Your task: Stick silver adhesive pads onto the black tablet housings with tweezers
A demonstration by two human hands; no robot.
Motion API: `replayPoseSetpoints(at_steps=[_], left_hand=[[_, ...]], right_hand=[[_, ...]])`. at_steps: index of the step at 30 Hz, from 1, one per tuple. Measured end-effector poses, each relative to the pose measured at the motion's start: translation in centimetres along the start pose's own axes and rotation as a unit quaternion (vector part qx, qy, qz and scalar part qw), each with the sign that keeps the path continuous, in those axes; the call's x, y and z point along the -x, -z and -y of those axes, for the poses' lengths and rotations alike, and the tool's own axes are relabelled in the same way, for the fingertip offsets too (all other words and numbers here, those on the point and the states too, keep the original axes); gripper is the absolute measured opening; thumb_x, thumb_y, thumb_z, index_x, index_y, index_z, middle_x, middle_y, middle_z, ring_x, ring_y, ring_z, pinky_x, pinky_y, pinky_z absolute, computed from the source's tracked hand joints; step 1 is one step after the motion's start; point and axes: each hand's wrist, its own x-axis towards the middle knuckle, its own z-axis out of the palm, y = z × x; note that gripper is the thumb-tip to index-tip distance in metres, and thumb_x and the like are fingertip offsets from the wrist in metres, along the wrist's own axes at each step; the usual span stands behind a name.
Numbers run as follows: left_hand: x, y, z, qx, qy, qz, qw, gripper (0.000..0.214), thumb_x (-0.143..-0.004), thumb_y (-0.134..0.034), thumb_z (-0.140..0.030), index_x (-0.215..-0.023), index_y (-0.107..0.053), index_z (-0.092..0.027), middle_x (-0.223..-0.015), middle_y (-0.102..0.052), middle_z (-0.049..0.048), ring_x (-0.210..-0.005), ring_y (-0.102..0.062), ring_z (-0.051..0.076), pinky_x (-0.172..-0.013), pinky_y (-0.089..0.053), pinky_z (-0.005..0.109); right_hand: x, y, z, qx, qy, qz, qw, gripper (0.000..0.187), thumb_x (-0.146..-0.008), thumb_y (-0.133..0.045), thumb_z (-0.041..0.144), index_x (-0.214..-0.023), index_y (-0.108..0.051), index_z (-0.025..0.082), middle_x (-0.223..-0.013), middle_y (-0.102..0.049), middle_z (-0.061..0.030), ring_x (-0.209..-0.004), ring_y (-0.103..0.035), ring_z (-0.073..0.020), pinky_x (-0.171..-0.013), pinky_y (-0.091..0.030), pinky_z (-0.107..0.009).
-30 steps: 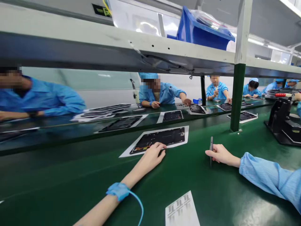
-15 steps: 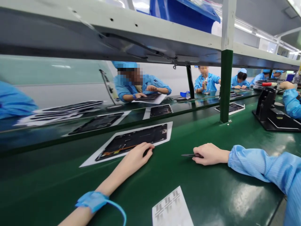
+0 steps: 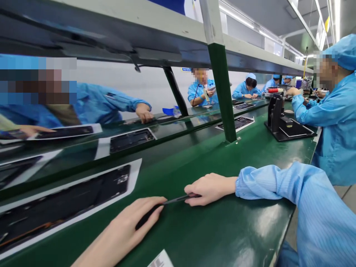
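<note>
A long green table [image 3: 222, 233] fills the room, with a big shelf [image 3: 178, 37] over it. A blue sleeve [image 3: 314, 215] comes in over the table's near edge, bent at the elbow. Co-workers [image 3: 333, 118] in blue are along both long edges. A flat black panel [image 3: 83, 196] lies on a white sheet [image 3: 135, 170], between the left hand [image 3: 133, 218] and the table's far edge. That hand reaches in low, fingers curled toward the thumb. I cannot tell if they pinch anything. The right hand [image 3: 210, 188] rests low with a straight wrist, its fingers closed tight on a thin dark tool [image 3: 176, 200]. The tool's tip is right at the left fingertips [image 3: 160, 200]. A bit of white card [image 3: 162, 259] lies nearer than both hands.
</note>
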Motion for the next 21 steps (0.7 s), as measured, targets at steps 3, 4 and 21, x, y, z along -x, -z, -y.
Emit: replayPoseSetpoints(at_steps=[3,4,21], left_hand=[[0.5,-0.5,-0.6,-0.009,-0.046,0.046,0.998,0.023,-0.070,-0.062,-0.055,-0.088,-0.077,-0.056,-0.090,-0.078,-0.0037,-0.083,-0.074,0.037,-0.078,-0.063,0.047],[0.6,-0.6,-0.6,-0.013,-0.059,0.054,0.997,0.026,-0.073,-0.061,-0.055,-0.095,-0.075,-0.057,-0.092,-0.078,-0.0038,-0.084,-0.074,0.037,-0.078,-0.064,0.045],[2.2,-1.5,0.5,-0.060,-0.153,0.041,0.986,0.031,-0.098,-0.045,-0.045,-0.105,-0.071,-0.028,-0.096,-0.073,0.0034,-0.087,-0.069,0.024,-0.080,-0.055,0.032]], right_hand=[[-0.2,-0.1,-0.1,0.000,0.004,0.003,1.000,0.023,-0.101,-0.048,0.039,-0.086,-0.050,0.022,-0.097,-0.073,-0.0035,-0.085,-0.069,-0.0209,-0.060,-0.041,-0.026],[-0.2,-0.1,-0.2,0.000,0.005,0.004,1.000,0.022,-0.100,-0.049,0.039,-0.087,-0.051,0.022,-0.098,-0.073,-0.0037,-0.085,-0.069,-0.0215,-0.060,-0.041,-0.027],[-0.1,-0.3,0.0,0.043,0.006,0.011,0.999,0.020,-0.100,-0.051,0.039,-0.099,-0.056,0.020,-0.107,-0.075,-0.0047,-0.091,-0.072,-0.0224,-0.060,-0.042,-0.028]])
